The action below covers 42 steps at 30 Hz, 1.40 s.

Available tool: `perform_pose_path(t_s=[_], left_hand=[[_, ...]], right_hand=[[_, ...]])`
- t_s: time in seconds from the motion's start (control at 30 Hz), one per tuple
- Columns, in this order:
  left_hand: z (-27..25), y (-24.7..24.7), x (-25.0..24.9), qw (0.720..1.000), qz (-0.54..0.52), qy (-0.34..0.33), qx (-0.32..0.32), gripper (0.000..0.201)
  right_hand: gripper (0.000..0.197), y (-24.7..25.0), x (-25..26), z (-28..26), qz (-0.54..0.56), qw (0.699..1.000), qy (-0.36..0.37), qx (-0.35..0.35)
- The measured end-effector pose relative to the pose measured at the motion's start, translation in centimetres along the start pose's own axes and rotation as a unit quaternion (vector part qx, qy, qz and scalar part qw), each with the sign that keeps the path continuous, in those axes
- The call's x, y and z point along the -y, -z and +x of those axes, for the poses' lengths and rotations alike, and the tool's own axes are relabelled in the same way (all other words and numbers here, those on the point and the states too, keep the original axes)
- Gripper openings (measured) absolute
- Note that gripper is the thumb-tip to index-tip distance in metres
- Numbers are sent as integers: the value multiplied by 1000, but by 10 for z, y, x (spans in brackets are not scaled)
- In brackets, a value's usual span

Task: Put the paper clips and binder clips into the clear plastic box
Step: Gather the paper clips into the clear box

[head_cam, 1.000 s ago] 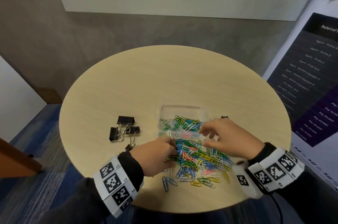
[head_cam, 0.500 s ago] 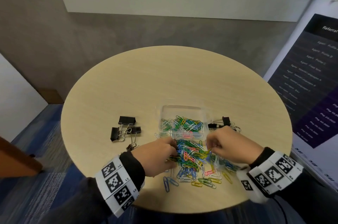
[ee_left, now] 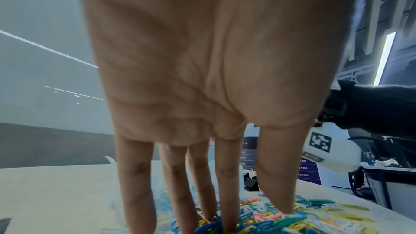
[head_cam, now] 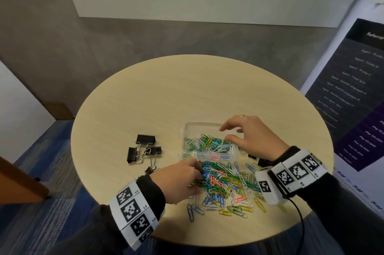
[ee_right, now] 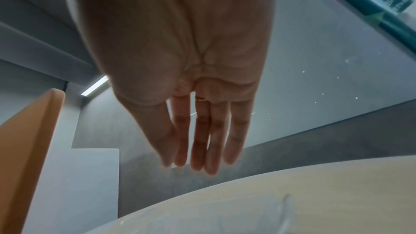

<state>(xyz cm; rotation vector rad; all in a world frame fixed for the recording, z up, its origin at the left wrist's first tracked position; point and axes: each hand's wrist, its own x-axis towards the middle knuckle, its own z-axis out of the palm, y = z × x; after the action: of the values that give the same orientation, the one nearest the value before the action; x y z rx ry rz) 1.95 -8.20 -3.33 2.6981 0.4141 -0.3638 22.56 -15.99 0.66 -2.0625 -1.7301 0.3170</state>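
Both hands differ: right hand (head_cam: 252, 137) now spread above box (head_cam: 188, 130), left hand (head_cam: 178, 180) still straight-fingered in clips (head_cam: 224, 180)

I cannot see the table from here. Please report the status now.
Right hand open over box, holding nothing. Left hand fingers down in clip pile. Box part filled. Binder clips still on table; nothing in the way.

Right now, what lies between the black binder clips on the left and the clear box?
Bare tabletop, in the head view: nothing lies between the binder clips and the clear plastic box.
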Motion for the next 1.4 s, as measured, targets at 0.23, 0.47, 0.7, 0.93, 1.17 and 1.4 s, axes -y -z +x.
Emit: perform_pose_path(t_s=[0.23, 0.47, 0.7, 0.93, 1.17, 1.4], left_hand=[[2, 0, 2, 1000, -1, 2, 5, 42], [2, -2, 1, 1000, -2, 2, 4, 43], [1, -2, 2, 1000, -2, 1, 4, 42], [1, -3, 1, 1000, -4, 4, 1, 43], [1, 0, 0, 1000, 1, -1, 3, 43], [1, -1, 0, 1000, 7, 3, 8, 43]], right_hand=[[24, -17, -4, -41, -106, 979, -85, 152], [15, -45, -7, -51, -133, 964, -81, 218], [8, -25, -6, -40, -76, 971, -61, 218], [8, 6, 2, -8, -9, 996, -39, 77], [20, -4, 7, -7, -31, 999, 1, 13], [36, -49, 24, -35, -150, 975, 19, 163]])
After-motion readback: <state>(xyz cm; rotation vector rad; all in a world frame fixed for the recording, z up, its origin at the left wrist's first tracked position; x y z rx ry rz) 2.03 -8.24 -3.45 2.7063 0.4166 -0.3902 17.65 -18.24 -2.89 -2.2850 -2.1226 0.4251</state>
